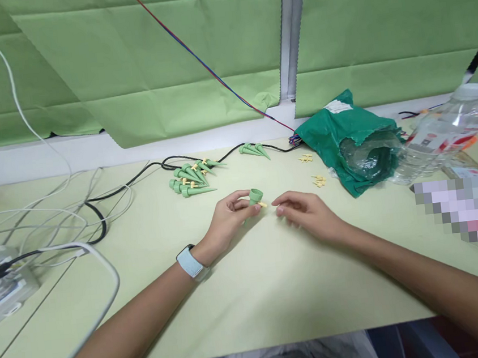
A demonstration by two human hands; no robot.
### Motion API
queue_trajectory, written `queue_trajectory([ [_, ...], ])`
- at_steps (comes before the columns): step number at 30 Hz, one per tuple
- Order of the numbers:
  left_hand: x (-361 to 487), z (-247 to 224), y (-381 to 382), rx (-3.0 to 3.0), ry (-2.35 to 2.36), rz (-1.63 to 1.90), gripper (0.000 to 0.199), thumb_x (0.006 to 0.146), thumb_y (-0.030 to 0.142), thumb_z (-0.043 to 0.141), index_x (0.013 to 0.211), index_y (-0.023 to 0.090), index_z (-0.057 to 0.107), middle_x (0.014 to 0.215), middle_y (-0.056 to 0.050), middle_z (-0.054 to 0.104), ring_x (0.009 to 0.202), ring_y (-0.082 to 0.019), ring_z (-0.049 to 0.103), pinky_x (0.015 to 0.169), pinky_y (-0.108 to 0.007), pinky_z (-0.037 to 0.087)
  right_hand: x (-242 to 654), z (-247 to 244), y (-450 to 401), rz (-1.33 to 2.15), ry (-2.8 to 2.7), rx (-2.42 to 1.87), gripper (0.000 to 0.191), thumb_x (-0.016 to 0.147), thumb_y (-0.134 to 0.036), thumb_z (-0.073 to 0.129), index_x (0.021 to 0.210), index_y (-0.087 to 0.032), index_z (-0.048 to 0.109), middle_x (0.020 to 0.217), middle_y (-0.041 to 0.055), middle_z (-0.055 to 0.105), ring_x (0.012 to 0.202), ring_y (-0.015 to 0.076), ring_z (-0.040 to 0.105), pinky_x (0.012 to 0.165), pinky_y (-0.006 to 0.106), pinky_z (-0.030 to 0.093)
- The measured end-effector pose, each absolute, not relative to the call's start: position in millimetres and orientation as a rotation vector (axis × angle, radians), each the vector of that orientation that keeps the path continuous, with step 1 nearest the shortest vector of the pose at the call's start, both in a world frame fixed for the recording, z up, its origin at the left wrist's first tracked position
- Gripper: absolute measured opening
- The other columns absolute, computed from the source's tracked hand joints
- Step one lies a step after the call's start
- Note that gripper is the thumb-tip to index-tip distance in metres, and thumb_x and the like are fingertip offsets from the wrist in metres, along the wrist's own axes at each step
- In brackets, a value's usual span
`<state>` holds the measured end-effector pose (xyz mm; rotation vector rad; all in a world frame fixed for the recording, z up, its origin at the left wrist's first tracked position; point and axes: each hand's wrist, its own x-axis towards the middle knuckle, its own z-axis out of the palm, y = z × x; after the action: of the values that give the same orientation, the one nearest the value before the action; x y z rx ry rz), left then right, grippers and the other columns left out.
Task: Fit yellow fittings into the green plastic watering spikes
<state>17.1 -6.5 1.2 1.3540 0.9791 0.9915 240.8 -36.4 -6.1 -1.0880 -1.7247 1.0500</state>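
Note:
My left hand (228, 220) is shut on a green plastic irrigation spike (255, 198), its cup-shaped top standing up above the fingers and its point hidden. A small yellow plastic piece (262, 204) sits right by the spike's top. My right hand (306, 212) lies relaxed with its fingers apart, holding nothing, its fingertips close to that yellow piece. Behind the hands lies a heap of several green spikes (190, 179) with yellow parts. Two more spikes (255, 150) lie further right, and small yellow pieces (319, 180) lie loose on the table.
A crumpled green plastic bag (352, 144) and a clear water bottle (443, 134) lie at the back right. Black and white cables (98, 216) run across the left of the pale green table (268, 290), near a grey device (2, 283). A pixelated patch covers the right side.

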Motion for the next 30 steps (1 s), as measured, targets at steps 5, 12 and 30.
queue_trajectory([
  [5, 29, 1, -23, 1.286, 0.779, 0.919, 0.035, 0.076, 0.028, 0.083, 0.106, 0.02, 0.066, 0.092, -0.003, 0.071, 0.083, -0.018, 0.069, 0.083, -0.035, 0.054, 222, -12, -46, 1.241, -1.563, -0.963, 0.019, 0.092, -0.039, 0.064, 0.095, -0.02, 0.063, 0.081, 0.0021, 0.068, 0.072, 0.0152, 0.062, 0.067, 0.028, 0.051],
  [12, 22, 2, -18, 1.367, 0.769, 0.817, 0.05, 0.079, 0.029, 0.081, 0.126, 0.021, 0.065, 0.088, -0.003, 0.068, 0.09, -0.018, 0.065, 0.087, -0.033, 0.05, 231, -5, -39, 1.283, -1.399, -1.015, 0.027, 0.082, -0.042, 0.076, 0.083, -0.018, 0.063, 0.067, 0.0003, 0.064, 0.058, 0.0136, 0.06, 0.059, 0.028, 0.05],
  [30, 25, 6, -21, 1.396, 0.749, 0.825, 0.048, 0.079, 0.032, 0.081, 0.124, 0.019, 0.068, 0.082, -0.004, 0.069, 0.082, -0.019, 0.066, 0.082, -0.033, 0.051, 232, -2, -47, 1.064, -1.577, -1.026, 0.016, 0.083, -0.036, 0.072, 0.079, -0.021, 0.066, 0.076, 0.0039, 0.069, 0.068, 0.0174, 0.062, 0.067, 0.032, 0.052],
])
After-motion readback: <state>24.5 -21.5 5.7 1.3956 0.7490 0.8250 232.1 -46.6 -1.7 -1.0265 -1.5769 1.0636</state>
